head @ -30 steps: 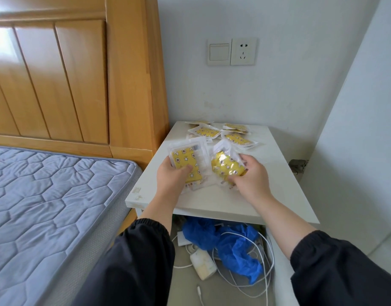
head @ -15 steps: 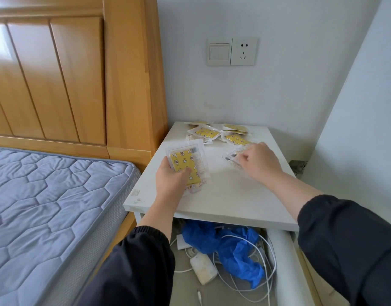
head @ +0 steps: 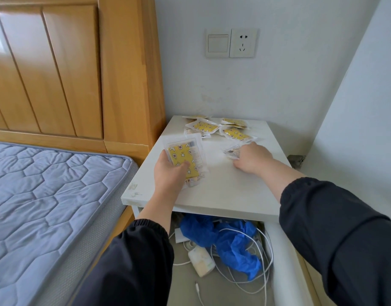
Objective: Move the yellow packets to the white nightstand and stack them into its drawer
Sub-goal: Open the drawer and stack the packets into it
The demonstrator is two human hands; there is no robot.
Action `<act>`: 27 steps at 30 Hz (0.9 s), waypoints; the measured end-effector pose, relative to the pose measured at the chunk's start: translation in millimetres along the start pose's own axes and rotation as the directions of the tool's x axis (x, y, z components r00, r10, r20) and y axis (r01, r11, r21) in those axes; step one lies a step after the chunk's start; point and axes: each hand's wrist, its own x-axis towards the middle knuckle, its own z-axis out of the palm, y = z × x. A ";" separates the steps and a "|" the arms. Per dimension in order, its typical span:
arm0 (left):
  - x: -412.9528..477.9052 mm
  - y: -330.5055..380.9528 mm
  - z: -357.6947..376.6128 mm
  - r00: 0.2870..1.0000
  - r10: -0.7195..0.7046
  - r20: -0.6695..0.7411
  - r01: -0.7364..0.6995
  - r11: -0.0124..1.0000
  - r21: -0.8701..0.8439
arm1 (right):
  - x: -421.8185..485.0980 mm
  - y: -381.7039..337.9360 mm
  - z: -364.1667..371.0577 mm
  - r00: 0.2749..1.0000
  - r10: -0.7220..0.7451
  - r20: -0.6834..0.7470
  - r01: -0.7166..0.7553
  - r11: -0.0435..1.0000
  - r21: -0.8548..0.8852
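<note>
Yellow packets (head: pixel 206 127) litter the white nightstand (head: pixel 223 191) beside bed (head: pixel 46 195).

My right hand (head: pixel 252 157) covers most of one packet (head: pixel 232 151) on the white nightstand (head: pixel 223 191); whether its fingers pinch it, I cannot tell. My left hand (head: pixel 170 175) hides the lower end of the held packets (head: pixel 183 155), their number unclear. The drawer (head: pixel 283 261) runs off the bottom edge, its back lost beneath the top.
</note>
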 end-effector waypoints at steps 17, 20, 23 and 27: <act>-73.0 14.7 -0.8 0.973 0.033 0.229 -0.045 0.998 0.046 | -108.2 27.4 -7.6 0.959 0.028 0.284 -0.274 0.358 0.892; -100.4 13.6 -3.2 0.959 0.007 0.284 -0.002 1.000 -0.020 | -138.4 41.6 2.2 0.942 -0.014 0.335 -0.328 0.172 0.929; -125.6 3.2 -7.6 0.943 -0.059 0.326 0.072 0.997 -0.030 | -166.3 51.6 9.9 0.945 0.004 0.327 -0.326 0.090 0.941; -147.3 -15.4 -20.9 0.935 -0.129 0.331 0.157 0.986 -0.059 | -197.6 54.7 33.1 0.920 0.052 0.388 -0.385 -0.055 0.921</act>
